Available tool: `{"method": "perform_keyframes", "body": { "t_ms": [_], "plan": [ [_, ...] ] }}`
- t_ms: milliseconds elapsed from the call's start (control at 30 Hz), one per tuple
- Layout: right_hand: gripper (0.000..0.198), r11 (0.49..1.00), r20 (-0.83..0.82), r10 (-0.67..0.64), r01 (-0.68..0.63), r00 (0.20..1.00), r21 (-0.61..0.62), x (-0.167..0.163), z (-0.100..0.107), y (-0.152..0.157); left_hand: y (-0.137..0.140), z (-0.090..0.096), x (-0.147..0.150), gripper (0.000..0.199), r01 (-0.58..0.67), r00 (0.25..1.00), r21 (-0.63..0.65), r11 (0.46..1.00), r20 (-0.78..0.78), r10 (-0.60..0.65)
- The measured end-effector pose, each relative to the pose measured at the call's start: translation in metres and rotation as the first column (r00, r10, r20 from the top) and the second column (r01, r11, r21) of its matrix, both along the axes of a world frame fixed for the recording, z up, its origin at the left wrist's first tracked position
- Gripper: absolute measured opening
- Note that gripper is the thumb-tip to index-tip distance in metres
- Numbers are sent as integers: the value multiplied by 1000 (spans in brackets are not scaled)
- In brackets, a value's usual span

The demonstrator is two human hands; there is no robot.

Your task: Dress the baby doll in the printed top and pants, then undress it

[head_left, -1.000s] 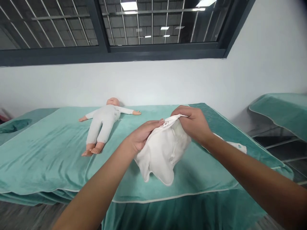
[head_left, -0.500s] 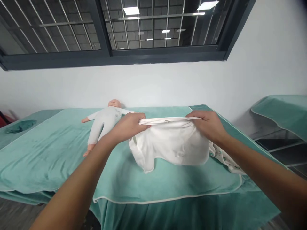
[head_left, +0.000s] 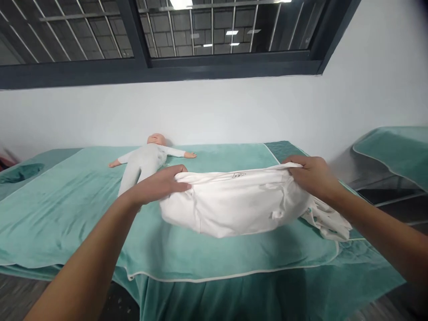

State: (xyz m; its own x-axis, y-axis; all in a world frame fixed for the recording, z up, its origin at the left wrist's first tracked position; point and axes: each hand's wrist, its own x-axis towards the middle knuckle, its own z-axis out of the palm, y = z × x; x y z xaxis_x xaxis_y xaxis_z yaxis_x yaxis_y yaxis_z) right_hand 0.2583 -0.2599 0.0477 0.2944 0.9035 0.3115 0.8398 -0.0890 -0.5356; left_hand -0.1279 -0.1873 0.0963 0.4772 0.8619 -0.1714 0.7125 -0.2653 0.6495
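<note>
A white cloth garment (head_left: 230, 205) is stretched between my two hands above the bed, with a small dark print near its upper edge. My left hand (head_left: 163, 183) pinches its upper left corner between thumb and fingers. At the upper right corner my right hand (head_left: 310, 175) grips the fabric in the same way. Which kind of garment it is, I cannot tell. Beyond my left hand a baby doll (head_left: 149, 158) in a pale suit lies on its back, arms spread, its lower legs partly hidden by my arm. Near my right wrist lies a crumpled patterned white cloth (head_left: 329, 218).
The bed has a green cover (head_left: 67, 209) with a white-edged green sheet (head_left: 207, 265) over its front. A white wall (head_left: 234, 111) and a barred window (head_left: 214, 35) stand behind it. Another green-covered surface (head_left: 397, 151) is at the right.
My hands have moved apart, pulling the white garment wider and tauter. Its hanging lower part has changed shape. The camera view has shifted slightly, and more of the doll's arm shows.
</note>
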Motion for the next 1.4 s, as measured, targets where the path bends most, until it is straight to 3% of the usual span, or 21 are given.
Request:
{"method": "perform_keyframes", "body": {
  "t_ms": [167, 267, 367, 433, 467, 533, 600, 700, 833, 1000, 1167, 1267, 1400],
  "plan": [
    [23, 954, 166, 163, -112, 973, -279, 4, -22, 37, 28, -30, 9, 37, -130, 977, 93, 987, -157, 143],
    [32, 947, 275, 95, -2, 957, -320, -7, -36, 70, 49, -54, 23, 37, -200, 908, 227, 953, -323, 267],
    [42, 975, 340, -63, 131, 938, -181, -33, -54, 93, 58, -80, 44, 35, -247, 801, 519, 818, -366, 474],
    [47, 994, 386, -82, 101, 919, -29, -57, -72, 98, 56, -99, 61, 31, -177, 802, 675, 716, -323, 502],
    [48, 1000, 397, -13, 14, 918, -1, -70, -82, 98, 53, -110, 69, 29, -130, 831, 693, 709, -313, 459],
    [47, 979, 383, 189, -204, 904, -2, -92, -102, 96, 49, -132, 86, 30, -64, 912, 628, 775, -278, 301],
    [43, 952, 327, 292, -304, 899, -15, -107, -121, 93, 49, -152, 100, 31, -23, 964, 524, 851, -215, 158],
    [40, 982, 244, 188, -174, 951, -78, -112, -139, 94, 60, -172, 113, 31, -24, 970, 472, 881, -203, 135],
    [52, 979, 224, -6, 51, 975, -195, -101, -146, 101, 83, -175, 118, 41, -100, 936, 469, 877, -256, 243],
    [61, 988, 227, 43, -7, 973, -156, -95, -138, 120, 97, -166, 120, 53, -203, 897, 518, 831, -243, 370],
    [70, 992, 61, -28, 35, 998, -118, -99, -133, 159, 119, -168, 131, 55, -214, 883, 503, 838, -266, 386],
    [64, 987, 61, -80, 88, 995, -136, -103, -132, 184, 139, -172, 136, 57, -199, 877, 501, 842, -293, 382],
    [51, 985, 184, -63, 91, 981, -145, -99, -137, 208, 162, -179, 133, 61, -151, 879, 546, 824, -306, 364]
  ]
}}
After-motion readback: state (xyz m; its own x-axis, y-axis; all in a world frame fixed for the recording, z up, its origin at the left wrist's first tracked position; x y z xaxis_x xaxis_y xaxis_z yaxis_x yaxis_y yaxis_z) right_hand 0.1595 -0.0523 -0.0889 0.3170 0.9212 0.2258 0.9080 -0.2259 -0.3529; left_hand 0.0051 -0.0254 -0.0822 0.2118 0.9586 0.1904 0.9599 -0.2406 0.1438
